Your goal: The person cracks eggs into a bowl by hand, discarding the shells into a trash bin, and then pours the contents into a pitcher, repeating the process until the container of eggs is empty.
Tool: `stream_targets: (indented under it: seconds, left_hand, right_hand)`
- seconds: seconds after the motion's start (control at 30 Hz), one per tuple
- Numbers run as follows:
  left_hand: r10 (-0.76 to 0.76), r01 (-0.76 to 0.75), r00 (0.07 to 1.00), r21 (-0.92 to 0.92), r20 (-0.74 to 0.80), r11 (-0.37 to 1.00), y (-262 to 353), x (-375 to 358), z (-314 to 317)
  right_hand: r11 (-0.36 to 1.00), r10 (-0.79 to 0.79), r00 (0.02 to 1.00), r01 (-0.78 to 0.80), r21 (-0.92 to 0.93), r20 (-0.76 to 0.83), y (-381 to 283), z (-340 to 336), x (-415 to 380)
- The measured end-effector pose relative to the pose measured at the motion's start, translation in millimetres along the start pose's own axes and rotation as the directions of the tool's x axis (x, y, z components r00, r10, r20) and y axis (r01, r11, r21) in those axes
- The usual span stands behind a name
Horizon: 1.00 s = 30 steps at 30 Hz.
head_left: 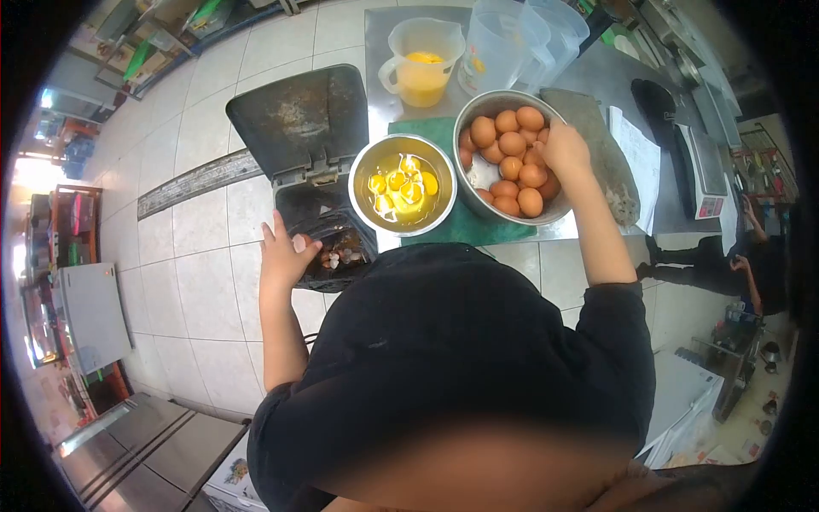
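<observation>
My left hand (283,258) is over the black-lined waste bin (294,200), its fingers spread. A piece of eggshell (299,242) lies against the inside of the thumb. My right hand (565,149) reaches over the rim of a metal pot (561,207) of brown eggs (510,143). Its fingers are curled down at an egg (535,157) by the right wall, partly hidden by the hand. Between the hands, a steel bowl (362,209) holds several cracked raw eggs (403,183), yolks mostly whole.
A measuring jug (420,81) with yellow liquid stands behind the bowl, beside clear plastic jugs (503,51). A green mat (439,130) lies under the pot. Papers (636,158) and a scale (704,162) are at right. The bin's lid (299,119) is raised. Another person (759,264) stands far right.
</observation>
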<state>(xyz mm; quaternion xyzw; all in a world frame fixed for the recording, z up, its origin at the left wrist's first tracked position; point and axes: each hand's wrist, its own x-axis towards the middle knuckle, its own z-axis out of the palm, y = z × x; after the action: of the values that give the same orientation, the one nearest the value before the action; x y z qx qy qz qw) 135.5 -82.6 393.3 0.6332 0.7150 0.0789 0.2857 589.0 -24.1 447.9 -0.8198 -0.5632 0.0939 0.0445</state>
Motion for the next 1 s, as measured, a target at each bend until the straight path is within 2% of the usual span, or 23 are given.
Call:
stream_targets:
  seconds: [0.07,0.13,0.23,0.27,0.3,0.33,0.37,0.4,0.43,0.57,0.6,0.63,0.67,0.7,0.73,0.77,0.8,0.83,0.87,0.9,0.93,0.97,1.0]
  left_hand:
    - [-0.081,0.087,0.994,0.093,-0.073,0.992,2,-2,1]
    - [0.076,-0.083,0.996,-0.220,-0.040,0.972,4,5,0]
    - [0.098,-0.118,0.990,-0.220,-0.101,0.968,8,5,-9]
    - [0.103,-0.130,0.986,-0.220,-0.127,0.967,9,5,-11]
    - [0.098,-0.126,0.987,-0.226,-0.130,0.966,8,6,-12]
    - [0.132,-0.169,0.980,-0.272,-0.146,0.948,8,9,-12]
    - [0.166,-0.210,0.973,-0.313,-0.162,0.926,8,12,-13]
    - [0.160,-0.204,0.974,-0.313,-0.160,0.928,11,14,-13]
    - [0.217,-0.261,0.961,-0.313,-0.169,0.913,20,18,-14]
    - [0.392,-0.428,0.901,-0.227,-0.187,0.875,77,23,-22]
    - [0.463,-0.491,0.870,-0.215,-0.166,0.844,89,22,-21]
    - [0.464,-0.491,0.870,-0.213,-0.167,0.845,99,20,-20]
    - [0.501,-0.525,0.851,-0.221,-0.160,0.822,108,19,-18]
    - [0.538,-0.560,0.829,-0.229,-0.153,0.796,115,18,-16]
    - [0.541,-0.564,0.826,-0.229,-0.156,0.794,120,19,-13]
    - [0.595,-0.614,0.789,-0.192,-0.151,0.766,123,20,-9]
    - [0.645,-0.661,0.751,-0.155,-0.143,0.735,126,21,-7]
    - [0.708,-0.730,0.683,-0.187,-0.177,0.657,131,23,-6]
    - [0.703,-0.726,0.688,-0.190,-0.183,0.661,137,23,-5]
    - [0.703,-0.717,0.696,-0.204,-0.144,0.667,146,22,-8]
    - [0.704,-0.707,0.702,-0.216,-0.105,0.673,153,21,-9]
    - [0.692,-0.698,0.712,-0.226,-0.117,0.680,158,23,-5]
    - [0.692,-0.699,0.712,-0.219,-0.118,0.681,160,26,-2]
  right_hand:
    - [0.981,-0.119,0.978,0.089,-0.171,-0.173,13,20,3]
    - [0.984,-0.120,0.982,0.098,-0.146,-0.144,9,14,-2]
    - [0.986,-0.156,0.972,0.143,-0.089,-0.173,18,15,-1]
    - [0.895,-0.083,0.991,0.120,0.429,-0.103,30,25,3]
    - [0.562,-0.058,0.998,0.031,0.826,0.002,28,22,1]
    - [0.566,-0.064,0.998,0.031,0.824,0.006,25,19,-1]
    - [0.056,-0.211,0.959,-0.182,0.982,0.190,20,16,-5]
    - [-0.426,-0.419,0.871,-0.438,0.792,0.256,8,9,-11]
    - [-0.427,-0.421,0.870,-0.439,0.790,0.256,-3,7,-15]
    - [-0.316,-0.679,0.726,-0.425,0.848,0.110,-72,-2,-28]
    - [-0.057,-0.555,0.830,0.026,0.998,-0.054,-95,-4,-41]
    - [0.267,-0.480,0.833,0.438,0.859,-0.275,-106,-5,-48]
    - [0.266,-0.479,0.833,0.439,0.858,-0.277,-105,0,-43]
    - [0.391,-0.703,0.595,0.781,0.486,-0.389,-104,11,-33]
    - [0.334,-0.894,0.315,0.942,-0.008,-0.319,-101,22,-26]
    - [0.409,-0.898,0.408,0.912,0.027,-0.167,-96,30,-23]
    - [0.407,-0.899,0.405,0.913,0.023,-0.168,-97,34,-20]
    - [0.404,-0.854,0.416,0.909,0.106,-0.312,-101,35,-16]
    - [0.387,-0.786,0.432,0.902,0.194,-0.442,-104,36,-15]
    - [0.382,-0.790,0.430,0.903,0.196,-0.438,-112,26,-19]
    - [0.518,-0.676,0.736,0.505,0.691,-0.031,-123,6,-25]
    - [0.553,-0.537,0.701,-0.128,0.824,0.469,-132,-4,-30]
    - [0.548,-0.542,0.700,-0.125,0.827,0.465,-136,-2,-31]
